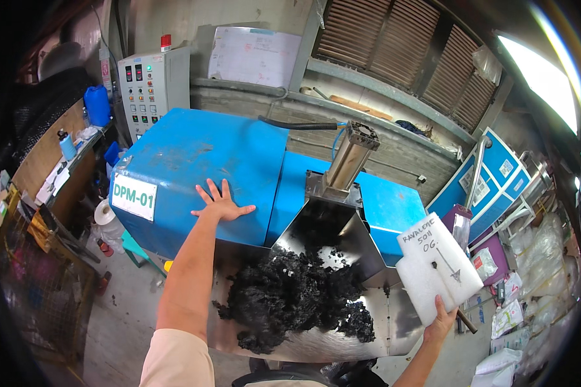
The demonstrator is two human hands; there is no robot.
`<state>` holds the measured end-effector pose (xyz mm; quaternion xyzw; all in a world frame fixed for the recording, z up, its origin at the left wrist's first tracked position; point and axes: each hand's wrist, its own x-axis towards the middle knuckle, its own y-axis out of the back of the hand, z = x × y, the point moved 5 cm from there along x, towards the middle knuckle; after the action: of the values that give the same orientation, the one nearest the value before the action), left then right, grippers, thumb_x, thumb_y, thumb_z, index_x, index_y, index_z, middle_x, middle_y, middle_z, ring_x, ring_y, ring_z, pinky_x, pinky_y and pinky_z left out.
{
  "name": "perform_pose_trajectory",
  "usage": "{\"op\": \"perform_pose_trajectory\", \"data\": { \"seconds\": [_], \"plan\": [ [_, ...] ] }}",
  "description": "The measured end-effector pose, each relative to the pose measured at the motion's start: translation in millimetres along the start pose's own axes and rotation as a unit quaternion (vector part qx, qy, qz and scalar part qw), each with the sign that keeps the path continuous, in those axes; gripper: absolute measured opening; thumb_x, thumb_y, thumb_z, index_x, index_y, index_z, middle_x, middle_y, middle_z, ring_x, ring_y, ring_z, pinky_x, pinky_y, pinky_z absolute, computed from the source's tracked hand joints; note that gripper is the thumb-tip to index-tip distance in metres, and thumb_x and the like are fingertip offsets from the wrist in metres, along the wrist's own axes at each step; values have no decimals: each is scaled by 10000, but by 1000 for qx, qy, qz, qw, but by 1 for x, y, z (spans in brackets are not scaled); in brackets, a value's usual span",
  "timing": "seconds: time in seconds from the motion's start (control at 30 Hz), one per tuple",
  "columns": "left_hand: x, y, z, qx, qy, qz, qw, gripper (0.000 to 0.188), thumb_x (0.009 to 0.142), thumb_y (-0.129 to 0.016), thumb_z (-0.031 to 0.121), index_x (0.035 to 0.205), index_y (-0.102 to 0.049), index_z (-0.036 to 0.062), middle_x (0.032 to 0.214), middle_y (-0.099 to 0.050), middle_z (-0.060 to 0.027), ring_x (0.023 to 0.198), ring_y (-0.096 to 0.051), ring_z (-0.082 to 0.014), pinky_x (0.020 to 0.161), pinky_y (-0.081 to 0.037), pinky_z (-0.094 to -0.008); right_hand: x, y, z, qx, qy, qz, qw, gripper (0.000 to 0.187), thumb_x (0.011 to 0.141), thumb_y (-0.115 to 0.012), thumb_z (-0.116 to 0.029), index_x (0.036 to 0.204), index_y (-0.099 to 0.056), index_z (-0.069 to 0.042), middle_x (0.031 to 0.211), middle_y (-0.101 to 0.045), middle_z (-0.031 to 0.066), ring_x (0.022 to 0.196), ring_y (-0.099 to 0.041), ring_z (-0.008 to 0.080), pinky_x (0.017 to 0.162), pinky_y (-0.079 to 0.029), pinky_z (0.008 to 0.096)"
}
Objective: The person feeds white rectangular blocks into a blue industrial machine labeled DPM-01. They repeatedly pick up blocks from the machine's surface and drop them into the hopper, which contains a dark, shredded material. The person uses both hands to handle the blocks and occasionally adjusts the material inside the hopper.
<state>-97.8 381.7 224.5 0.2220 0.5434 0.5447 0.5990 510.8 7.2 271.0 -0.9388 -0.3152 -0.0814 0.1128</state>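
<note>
Sitting nearest: metal tray [316,347] with a loose heap of black clumps [284,297], running back into the hopper mouth. Right hand [439,321] closed on the bottom edge of a white foam sheet [436,284], handwriting and arrow facing up; sheet is at the tray's right side. Fingers behind it hidden. Left hand [220,206] wide open, fingers splayed, palm down on the blue machine cover [200,145], holding nothing. White plate [134,197] on the cover, left of that hand. Beyond: metal cylinder [350,158] above hopper, grey control cabinet [150,97] rear left, louvred window [381,45] behind.
</note>
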Motion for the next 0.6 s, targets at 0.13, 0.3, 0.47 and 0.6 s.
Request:
{"op": "perform_pose_trajectory", "data": {
  "seconds": [0.13,0.3,0.47,0.6],
  "plan": [
    [-2,3,0,1,3,3,1000,1533,691,-670,1001,1744,159,257,1769,341,-158,1579,361,-492,1103,-145,-931,-8,-9,30,-13,-32,27,999,752,913,-820,-35,1568,-458,34,1474,-603,167,1326,-607,310,1141,-478,421],
    [-2,3,-1,-4,4,8,1000,1534,686,-670,1004,1747,148,259,1772,336,-154,1582,356,-490,1108,-143,-929,-3,7,57,18,-88,8,996,775,915,-857,-102,1569,-459,19,1442,-625,154,1284,-644,303,1089,-533,432],
    [-7,6,3,-13,8,1,1000,1487,731,-693,957,1747,149,271,1767,353,-138,1558,395,-498,1102,-106,-941,11,20,66,73,-137,23,988,736,974,-855,-300,1518,-495,40,1380,-661,142,1226,-686,282,974,-618,451],
    [-4,4,3,1,19,-12,1000,1506,715,-678,980,1743,163,270,1765,356,-141,1557,394,-501,1094,-110,-944,31,21,82,22,-144,26,989,772,1003,-807,-417,1523,-491,58,1391,-666,153,1210,-699,280,985,-612,428]
  ]
}}
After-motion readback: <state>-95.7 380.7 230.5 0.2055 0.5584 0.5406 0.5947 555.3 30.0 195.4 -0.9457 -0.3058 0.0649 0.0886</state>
